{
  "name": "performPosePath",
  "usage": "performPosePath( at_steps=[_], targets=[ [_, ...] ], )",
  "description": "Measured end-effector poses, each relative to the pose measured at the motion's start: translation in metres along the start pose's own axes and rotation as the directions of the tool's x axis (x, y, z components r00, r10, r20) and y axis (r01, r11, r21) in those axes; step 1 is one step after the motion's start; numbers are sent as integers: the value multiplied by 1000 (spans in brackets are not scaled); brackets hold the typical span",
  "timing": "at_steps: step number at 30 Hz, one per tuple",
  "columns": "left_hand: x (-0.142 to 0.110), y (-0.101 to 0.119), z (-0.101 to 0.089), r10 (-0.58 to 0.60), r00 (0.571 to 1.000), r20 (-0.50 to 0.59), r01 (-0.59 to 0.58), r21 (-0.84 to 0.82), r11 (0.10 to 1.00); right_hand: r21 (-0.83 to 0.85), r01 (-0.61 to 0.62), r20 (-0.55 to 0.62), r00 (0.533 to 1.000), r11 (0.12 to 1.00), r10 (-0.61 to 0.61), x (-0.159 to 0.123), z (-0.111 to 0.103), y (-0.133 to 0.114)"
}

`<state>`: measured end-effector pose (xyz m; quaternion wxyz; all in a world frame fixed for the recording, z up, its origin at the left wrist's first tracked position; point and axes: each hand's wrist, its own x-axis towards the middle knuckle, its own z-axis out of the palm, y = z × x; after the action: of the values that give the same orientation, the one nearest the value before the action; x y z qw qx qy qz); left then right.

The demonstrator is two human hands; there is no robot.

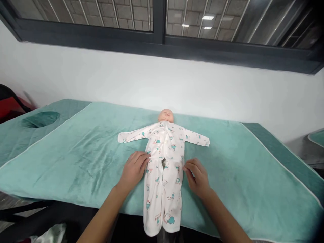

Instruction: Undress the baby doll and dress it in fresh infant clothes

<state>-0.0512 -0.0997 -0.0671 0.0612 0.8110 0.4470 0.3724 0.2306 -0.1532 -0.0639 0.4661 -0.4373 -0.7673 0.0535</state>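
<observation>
Left hand (134,168) at shirt (174,140) hem, right hand (197,176) at trousers (172,189), both narrow; bed (83,148) open either side; cuffs (152,230) overhang edge.

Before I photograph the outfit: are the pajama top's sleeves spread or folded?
Spread. Both sleeves extend outward from the pajama top across the green cover.

So from my end I can see a bald baby doll (166,115) lying face up on a green bed (83,145). It's got a white long-sleeved shirt (174,143) on, teal and orangey cartoon prints, sleeves spread wide. The matching pants (172,192) are pretty much straight, legs side by side, cuffs past the near edge.
</observation>
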Motion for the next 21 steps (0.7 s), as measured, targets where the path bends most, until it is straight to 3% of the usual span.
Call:
performPosePath(
  at_steps=[4, 9, 12, 16, 21],
  targets=[
    [-12, -1, -3, -15, 999, -42, 16, 8, 1000, -72, 52, 171, 985, 996, -39, -8, 6, -14],
    [-26, 9, -5, -62, 997, 46, 63, -14, 998, -69, -32, 33, 999, 997, 34, -2, 16, -18],
    [-15, 24, -4, -70, 998, 8, 70, -26, 997, -146, -55, 60, 996, 988, 65, 21, 18, -19],
    [12, 45, 3, -37, 997, 73, 38, -12, 999, -212, 7, 108, 994, 977, 16, 47, 17, -19],
    [19, 56, 12, 3, 998, -62, -2, 4, 1000, -99, 5, -12, 1000, 995, -6, 47, 14, -22]
  ],
)
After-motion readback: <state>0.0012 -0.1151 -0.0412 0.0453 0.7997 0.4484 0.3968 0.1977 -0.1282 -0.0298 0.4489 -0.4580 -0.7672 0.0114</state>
